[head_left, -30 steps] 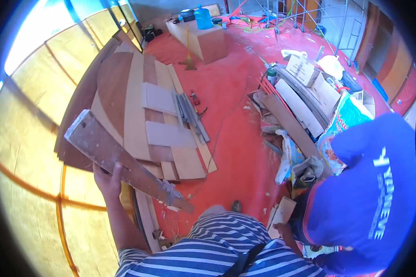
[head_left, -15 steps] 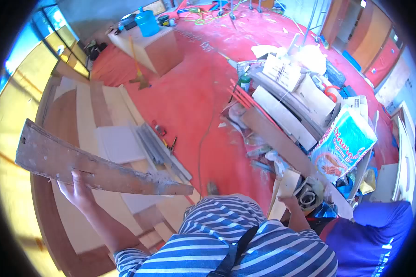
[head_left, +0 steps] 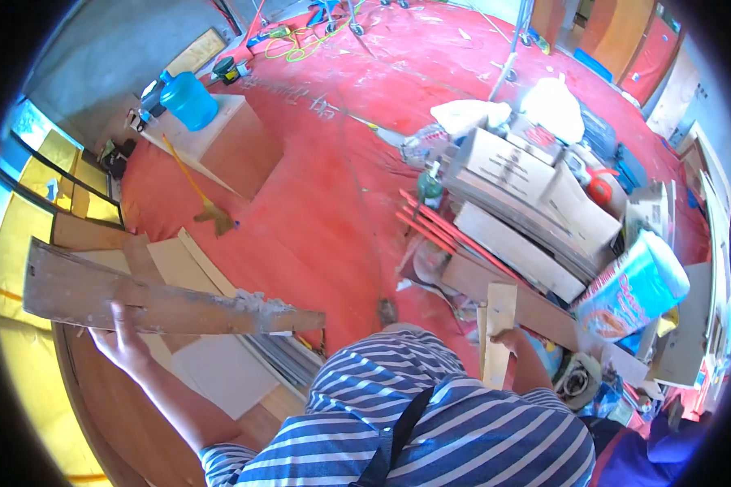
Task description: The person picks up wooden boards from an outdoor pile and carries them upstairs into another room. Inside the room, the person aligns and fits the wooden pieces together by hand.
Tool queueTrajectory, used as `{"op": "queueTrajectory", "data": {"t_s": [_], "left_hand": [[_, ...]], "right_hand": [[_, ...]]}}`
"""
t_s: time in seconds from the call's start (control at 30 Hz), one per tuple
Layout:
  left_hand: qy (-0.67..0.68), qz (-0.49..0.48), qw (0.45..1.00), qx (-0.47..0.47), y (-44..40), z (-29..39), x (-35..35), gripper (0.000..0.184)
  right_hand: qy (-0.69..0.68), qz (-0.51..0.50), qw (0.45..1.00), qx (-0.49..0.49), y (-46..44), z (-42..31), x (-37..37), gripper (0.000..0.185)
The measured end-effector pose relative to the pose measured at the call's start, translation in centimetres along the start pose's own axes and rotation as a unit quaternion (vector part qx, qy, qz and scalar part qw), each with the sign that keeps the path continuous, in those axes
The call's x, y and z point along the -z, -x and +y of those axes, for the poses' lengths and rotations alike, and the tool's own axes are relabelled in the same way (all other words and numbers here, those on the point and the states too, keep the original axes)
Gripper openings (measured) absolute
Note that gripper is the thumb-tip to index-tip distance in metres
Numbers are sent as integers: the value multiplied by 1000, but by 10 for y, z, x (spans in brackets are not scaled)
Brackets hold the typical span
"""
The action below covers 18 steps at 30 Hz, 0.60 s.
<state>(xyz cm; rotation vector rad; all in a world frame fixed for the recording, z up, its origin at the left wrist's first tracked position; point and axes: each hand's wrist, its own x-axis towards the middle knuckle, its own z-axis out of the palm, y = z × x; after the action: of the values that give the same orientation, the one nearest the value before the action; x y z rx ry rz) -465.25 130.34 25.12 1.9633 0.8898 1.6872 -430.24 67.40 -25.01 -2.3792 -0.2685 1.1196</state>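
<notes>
My left hand point(head_left: 126, 341) grips the lower edge of a long, worn wooden board point(head_left: 158, 304), its thumb pressed on the near face. The board is held up level across the left side, with crumbly grey residue along its right part. At the right, my right hand point(head_left: 508, 339) is closed on a short pale wood strip point(head_left: 499, 329) that stands nearly upright. A second thin strip edge shows just left of it. The fingers behind both pieces are partly hidden.
A heap of boxes point(head_left: 508, 166), boards, red bars point(head_left: 434, 223) and a blue printed sack point(head_left: 633, 292) lies at right. Stacked wood panels point(head_left: 114, 390) lie at left. Farther off are a box-like table point(head_left: 248, 154) with a blue water jug point(head_left: 188, 101) and a broom point(head_left: 211, 215).
The view has turned rightward and the scene shifted. The wood strip in my right hand has come up and stands more upright. My left hand still holds the board, now tilted less.
</notes>
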Motion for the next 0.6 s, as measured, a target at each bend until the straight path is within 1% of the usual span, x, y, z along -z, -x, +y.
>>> {"op": "queueTrajectory", "data": {"t_s": [0.03, 0.07, 0.13, 0.17, 0.27, 0.3, 0.4, 0.43, 0.47, 0.53, 0.57, 0.6], "left_hand": [[-18, -14, 999, -30, -20, -21, -20, 55], [-27, -17, 999, -24, -40, -39, -40, 55], [-43, -22, 999, -7, -75, -77, -77, 55], [-94, -31, 995, -29, -97, -105, -90, 54], [-26, 5, 1000, 10, -143, -124, -182, 54], [-48, -7, 999, -2, -165, -153, -203, 53], [62, -56, 996, 26, -216, -207, -300, 53], [99, -72, 992, 22, -229, -214, -341, 54], [89, -94, 992, -5, -252, -244, -371, 61], [75, -178, 981, 14, -299, -308, -435, 64], [134, -199, 971, 4, -315, -299, -484, 67], [68, -232, 970, -28, -339, -306, -519, 72]], "right_hand": [[43, -16, 999, 13, -25, -21, 5, 39], [85, -32, 995, 27, -49, -43, 10, 40], [221, -76, 972, 13, -90, -103, 40, 42], [56, -86, 995, -17, -103, -128, 56, 44], [-70, -77, 992, -78, -168, -189, 84, 45], [-111, -86, 982, -126, -186, -211, 95, 46], [-172, -13, 974, -146, -212, -302, 120, 49], [-160, -14, 971, -179, -235, -316, 122, 54], [-179, -14, 968, -178, -256, -332, 124, 54], [-213, -21, 960, -180, -281, -359, 118, 54], [-297, -18, 949, -106, -292, -390, 113, 48], [-209, -1, 972, -105, -295, -412, 118, 44]]}}
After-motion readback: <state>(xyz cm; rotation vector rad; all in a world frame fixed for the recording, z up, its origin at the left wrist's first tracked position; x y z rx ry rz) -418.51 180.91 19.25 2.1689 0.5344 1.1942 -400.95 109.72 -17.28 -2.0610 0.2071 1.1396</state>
